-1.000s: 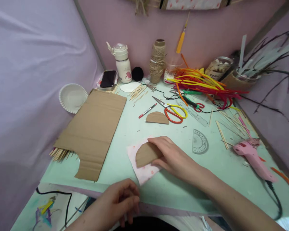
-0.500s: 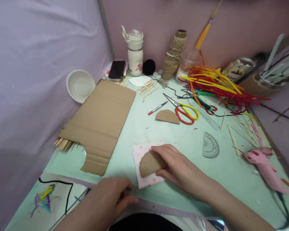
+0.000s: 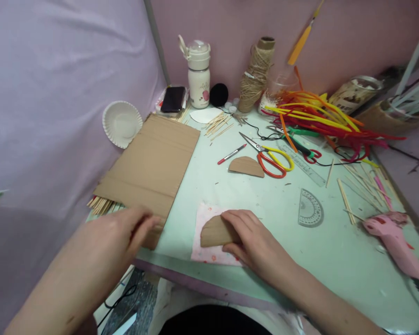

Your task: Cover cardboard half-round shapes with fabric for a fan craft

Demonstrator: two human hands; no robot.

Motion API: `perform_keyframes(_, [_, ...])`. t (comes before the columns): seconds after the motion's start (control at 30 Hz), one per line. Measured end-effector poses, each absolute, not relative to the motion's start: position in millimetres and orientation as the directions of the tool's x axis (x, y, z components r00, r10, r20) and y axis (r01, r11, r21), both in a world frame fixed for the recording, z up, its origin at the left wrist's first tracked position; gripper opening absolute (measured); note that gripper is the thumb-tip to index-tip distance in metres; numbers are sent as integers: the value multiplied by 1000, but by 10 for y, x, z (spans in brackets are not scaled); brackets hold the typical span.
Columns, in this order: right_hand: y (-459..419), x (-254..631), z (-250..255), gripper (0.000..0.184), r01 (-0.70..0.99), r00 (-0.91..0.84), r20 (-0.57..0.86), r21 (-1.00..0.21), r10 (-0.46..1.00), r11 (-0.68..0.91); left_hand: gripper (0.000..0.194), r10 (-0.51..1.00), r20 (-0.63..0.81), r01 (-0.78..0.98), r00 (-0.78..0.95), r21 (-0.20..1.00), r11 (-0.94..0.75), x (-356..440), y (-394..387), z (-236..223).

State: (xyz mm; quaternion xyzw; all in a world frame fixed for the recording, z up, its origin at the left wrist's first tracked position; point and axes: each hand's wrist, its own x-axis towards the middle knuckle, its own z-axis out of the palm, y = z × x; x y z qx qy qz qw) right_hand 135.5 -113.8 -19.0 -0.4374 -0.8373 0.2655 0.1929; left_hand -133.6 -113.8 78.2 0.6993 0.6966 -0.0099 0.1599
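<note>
My right hand (image 3: 246, 232) is closed on a half-round cardboard piece (image 3: 214, 231), thumb at its lower edge and fingers over its right part. Under that piece lies a pink-white patterned cloth (image 3: 214, 256), its right side covered by the hand. Over the near end of a large cardboard sheet (image 3: 153, 160) is my left hand (image 3: 141, 228), slightly blurred. Its fingers are loosely curled, with a gap to the thumb and nothing seen between them; contact with the sheet is unclear. A second half-round cardboard piece (image 3: 246, 166) rests beside the scissors (image 3: 270, 158).
A red-tipped pen (image 3: 232, 154), a protractor (image 3: 310, 208) and a ruler (image 3: 307, 167) lie on the table. A pink glue gun (image 3: 393, 239) is at right, near loose sticks. Twine (image 3: 254, 77), a bottle (image 3: 199, 77) and pipe cleaners (image 3: 321, 116) stand or lie behind. A paper bowl (image 3: 121, 123) is at left.
My left hand has moved left and up, from beside the cloth to over the cardboard sheet's near end. My right hand still holds the half-round piece, now turned slightly on the cloth.
</note>
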Motion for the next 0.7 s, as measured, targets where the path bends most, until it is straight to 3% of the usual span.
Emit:
perform_keyframes(0.1, [-1145, 1367, -184, 55, 628, -545, 103, -607, 832, 487, 29, 988, -46, 957, 147, 258, -131, -1082, -914, 787])
perform_keyframes(0.2, [-1153, 1359, -183, 56, 628, -548, 115, -597, 828, 499, 22, 843, -166, 842, 511, 295, -452, -681, -633, 546])
perform_keyframes(0.27, [-1161, 1344, -191, 57, 630, -546, 123, -593, 829, 502, 19, 770, -259, 812, 582, 234, -535, -487, -478, 364])
perform_keyframes(0.47, [-1243, 1392, -190, 53, 594, -548, 208, -585, 810, 552, 18, 653, -487, 809, 581, 251, -532, -424, -310, 212])
perform_keyframes(0.7, [-1367, 1836, 18, 50, 629, -344, 345, -605, 873, 487, 15, 606, -348, 653, 715, 642, -402, -366, -178, 338])
